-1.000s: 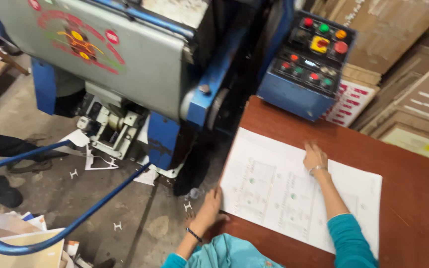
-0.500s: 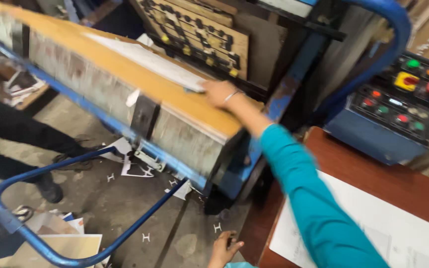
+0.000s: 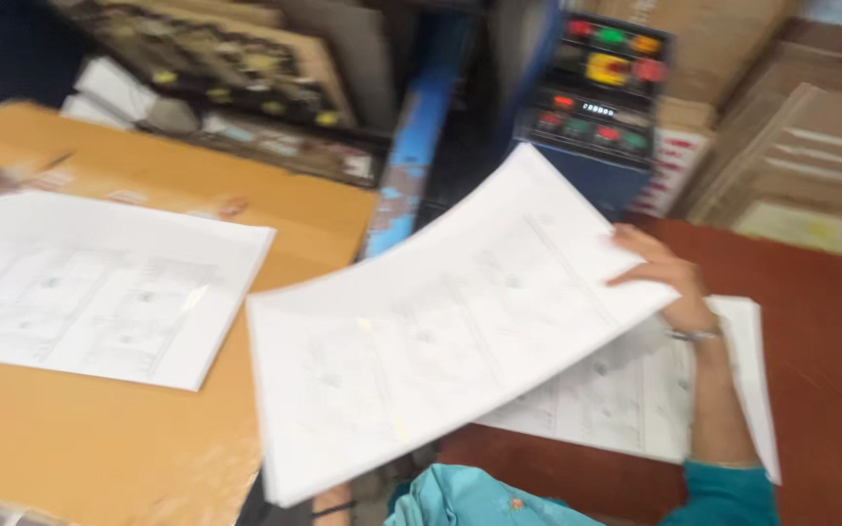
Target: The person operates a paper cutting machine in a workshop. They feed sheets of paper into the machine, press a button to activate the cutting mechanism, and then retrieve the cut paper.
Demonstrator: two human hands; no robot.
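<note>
— What does the right hand (image 3: 669,278) have hold of?

— A large white printed sheet of card (image 3: 440,331), bowed and lifted above the dark red-brown wooden worktop (image 3: 830,331). The fingers (image 3: 635,276) lie over the sheet's right edge, so that grip is clamped on the card. A thin metal bangle (image 3: 694,335) sits at the wrist, and the teal sleeve (image 3: 728,497) begins further down the arm.

— And the left hand?

— Only a sliver of the left hand (image 3: 331,502) shows at the bottom edge, under the near corner of the lifted sheet, with a dark band at the wrist. It looks to be at the sheet's underside, but I cannot tell whether that grip is closed or apart.

— Where does the sheet hang?

— It spans the gap between the red-brown worktop and the tan cardboard-covered platen (image 3: 148,429) on the left. Below it, on the worktop, lies a flat stack of similar white printed sheets (image 3: 635,399). Another white printed sheet (image 3: 90,287) lies flat on the tan platen, well apart from the lifted one.

— What stands behind?

— A blue control box with red, green and yellow buttons (image 3: 601,93), and brown cardboard boards (image 3: 811,146) leaning at the right. The picture is blurred, so the print on the sheets cannot be made out.
</note>
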